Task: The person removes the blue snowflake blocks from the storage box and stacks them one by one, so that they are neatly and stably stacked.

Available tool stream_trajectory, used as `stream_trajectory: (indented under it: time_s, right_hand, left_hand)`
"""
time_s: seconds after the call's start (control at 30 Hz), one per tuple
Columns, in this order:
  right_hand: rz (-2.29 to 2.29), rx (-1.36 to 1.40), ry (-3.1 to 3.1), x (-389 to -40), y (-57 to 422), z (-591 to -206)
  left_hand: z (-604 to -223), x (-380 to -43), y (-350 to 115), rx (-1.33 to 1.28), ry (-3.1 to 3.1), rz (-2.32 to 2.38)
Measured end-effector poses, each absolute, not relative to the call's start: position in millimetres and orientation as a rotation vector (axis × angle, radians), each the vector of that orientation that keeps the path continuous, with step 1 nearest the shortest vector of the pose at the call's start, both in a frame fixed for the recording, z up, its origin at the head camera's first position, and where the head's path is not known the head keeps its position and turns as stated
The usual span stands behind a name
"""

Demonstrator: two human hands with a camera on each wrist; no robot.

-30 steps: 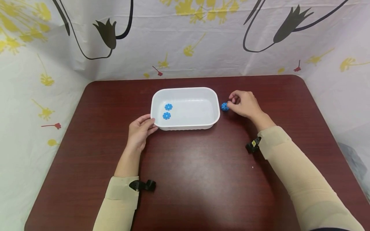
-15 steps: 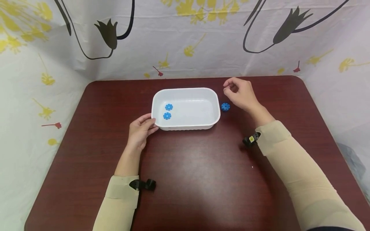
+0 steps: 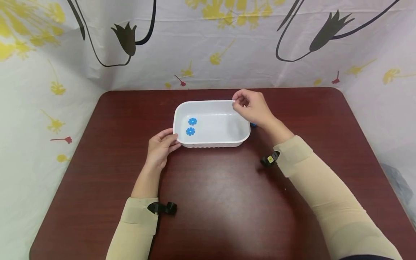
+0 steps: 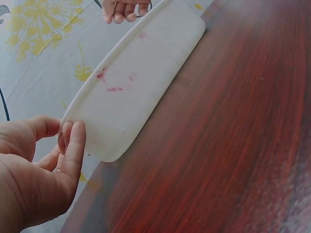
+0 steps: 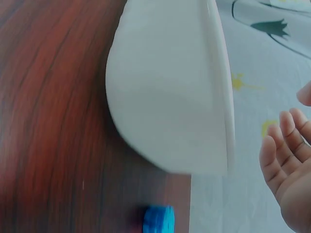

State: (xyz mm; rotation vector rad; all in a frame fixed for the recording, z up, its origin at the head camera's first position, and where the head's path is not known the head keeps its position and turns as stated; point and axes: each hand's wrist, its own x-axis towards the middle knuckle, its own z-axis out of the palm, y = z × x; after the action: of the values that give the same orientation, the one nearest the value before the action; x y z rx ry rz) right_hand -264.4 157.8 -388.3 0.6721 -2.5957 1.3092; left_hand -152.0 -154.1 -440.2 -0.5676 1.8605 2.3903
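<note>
A white plastic tray (image 3: 217, 134) sits on the table. Two flat blue notched discs lie inside it at the left: an upper disc (image 3: 193, 121) and a lower disc (image 3: 190, 131). My left hand (image 3: 160, 148) grips the tray's left corner, thumb on the rim and fingers against the outer wall, as the left wrist view also shows. My right hand (image 3: 255, 107) hovers over the tray's far right corner, thumb and forefinger brought together. Whether anything is between those fingertips is hidden. Beneath that hand, a small blue stack (image 5: 159, 220) stands just right of the tray, mostly covered in the head view.
The dark red-brown table (image 3: 211, 202) has rounded far corners. A patterned cloth (image 3: 201, 43) hangs right behind its back edge and down both sides. Black wrist straps with small devices sit on both sleeves, the right strap (image 3: 269, 159) close above the table.
My right hand has lifted off the blue stack, then swung left over the tray's far right corner. My left hand has kept its grip on the tray.
</note>
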Motion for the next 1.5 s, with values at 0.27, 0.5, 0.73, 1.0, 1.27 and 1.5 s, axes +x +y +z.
stream_trajectory:
  time_s: [0.27, 0.5, 0.73, 1.0, 1.27, 1.5]
  right_hand:
    - [1.279, 0.752, -2.607, -261, 125, -393]
    - [1.27, 0.736, -2.71, -257, 102, -399]
    - [1.267, 0.773, -2.805, -255, 83, -406]
    - [1.207, 0.764, -2.843, -256, 63, -411]
    - [1.058, 0.762, -2.957, -255, 42, -416]
    - [0.925, 0.724, -3.091, -251, 30, -420]
  left_hand:
    - [-441, -152, -153, -0.574, 1.843, 2.403]
    - [-442, -153, -153, -0.58, 1.823, 2.412]
    - [-443, -153, -153, -0.567, 1.825, 2.417]
    - [-443, -153, -155, -0.544, 1.818, 2.43]
    - [-442, -153, -157, -0.54, 1.829, 2.42]
    - [-443, -153, -158, -0.524, 1.808, 2.44]
